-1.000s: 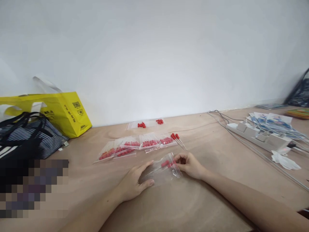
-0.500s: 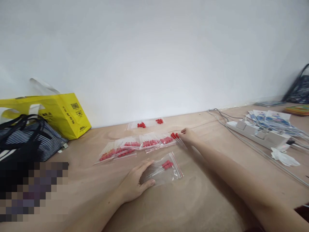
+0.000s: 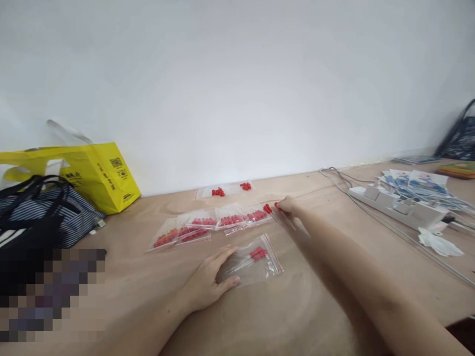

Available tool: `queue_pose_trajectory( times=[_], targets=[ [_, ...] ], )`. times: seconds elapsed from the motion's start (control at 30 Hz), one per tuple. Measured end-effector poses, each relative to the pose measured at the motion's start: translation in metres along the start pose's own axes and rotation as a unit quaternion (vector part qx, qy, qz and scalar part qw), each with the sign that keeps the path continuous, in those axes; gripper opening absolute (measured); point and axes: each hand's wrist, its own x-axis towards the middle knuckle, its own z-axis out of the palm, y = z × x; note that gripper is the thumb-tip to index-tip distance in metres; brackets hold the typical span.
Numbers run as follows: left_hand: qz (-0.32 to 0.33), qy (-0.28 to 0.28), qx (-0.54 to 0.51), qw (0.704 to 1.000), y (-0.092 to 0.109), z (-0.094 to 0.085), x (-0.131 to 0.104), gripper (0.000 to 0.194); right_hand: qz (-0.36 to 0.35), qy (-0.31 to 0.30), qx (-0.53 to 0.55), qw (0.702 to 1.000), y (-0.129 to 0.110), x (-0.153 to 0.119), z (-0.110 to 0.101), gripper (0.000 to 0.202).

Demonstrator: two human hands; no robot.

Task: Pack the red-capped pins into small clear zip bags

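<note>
My left hand (image 3: 211,281) lies with thumb and fingers apart on the left end of a clear zip bag (image 3: 273,267). Inside that bag are a few glass droppers (image 3: 259,254) with red rubber bulbs. Farther off to the right, the closed fingers of my right hand (image 3: 292,205) pinch a dropper (image 3: 276,205) near its red bulb; its tube runs toward me, partly hidden by the hand. Just left of it, another loose dropper (image 3: 267,208) lies on the table. Several zip bags (image 3: 231,216) filled with red-bulbed droppers overlap in a row beyond my left hand.
Near the wall lies a clear bag (image 3: 205,193) with two clusters of red bulbs (image 3: 218,192). On the left stand a yellow bag (image 3: 111,183) and a striped bag (image 3: 79,212). A power strip (image 3: 393,210) with cables, a crumpled tissue (image 3: 441,243) and printed sheets (image 3: 423,183) are at the right.
My right hand has shifted slightly right with one dropper, which now stands apart from the one beside it. My left hand stays on the bag.
</note>
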Motion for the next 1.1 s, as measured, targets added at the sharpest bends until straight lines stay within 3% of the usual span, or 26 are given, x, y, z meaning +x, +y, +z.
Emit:
queue_pose_trajectory(
  times=[0.2, 0.4, 0.63, 0.83, 1.1],
  targets=[
    [-0.012, -0.011, 0.02, 1.0, 0.005, -0.003, 0.001, 0.052, 0.009, 0.005, 0.202, 0.979, 0.019, -0.039, -0.037, 0.017],
    [-0.021, -0.013, 0.023, 0.999, 0.007, -0.004, 0.001, 0.053, -0.002, 0.019, 0.397, 0.918, 0.026, -0.097, -0.019, 0.031],
    [-0.02, -0.029, 0.011, 0.999, 0.002, -0.005, -0.002, 0.055, -0.004, 0.025, 0.409, 0.912, 0.012, -0.125, 0.005, 0.034],
    [-0.017, -0.054, 0.018, 0.998, 0.007, -0.01, -0.002, 0.056, -0.017, -0.057, 0.437, 0.897, 0.005, -0.142, 0.009, 0.043],
    [0.0, -0.042, 0.032, 0.999, 0.005, -0.007, 0.0, 0.057, -0.12, -0.183, 0.263, 0.94, 0.01, -0.144, 0.009, 0.025]
  ],
)
